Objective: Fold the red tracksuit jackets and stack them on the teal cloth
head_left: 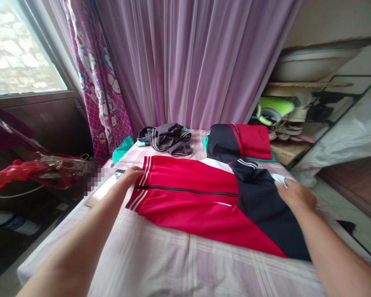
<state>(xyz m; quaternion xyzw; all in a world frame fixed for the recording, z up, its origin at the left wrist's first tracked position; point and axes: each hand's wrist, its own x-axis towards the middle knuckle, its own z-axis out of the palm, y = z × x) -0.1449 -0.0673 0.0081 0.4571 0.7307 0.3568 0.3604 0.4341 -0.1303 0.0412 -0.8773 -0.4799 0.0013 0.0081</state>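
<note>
A red and black track jacket (188,210) lies sideways on the bed, its dark zip running across the middle. White stripes edge the hem at its left end. My left hand (133,175) pinches the upper corner of that hem, fingertips partly hidden. At the other end, my right hand (297,196) is closed on a white piece at the black part of the jacket. One black cuff with white stripes is folded over near the top edge. Beside my left forearm lies a phone (103,190) on the bed.
Behind the jacket are a crumpled dark garment (170,138) and a folded red and black stack of clothes (241,142). Purple curtains (185,62) hang at the back. A rack (312,84) with shoes and a basin stands right. The plaid-sheeted bed (185,268) ends at the left.
</note>
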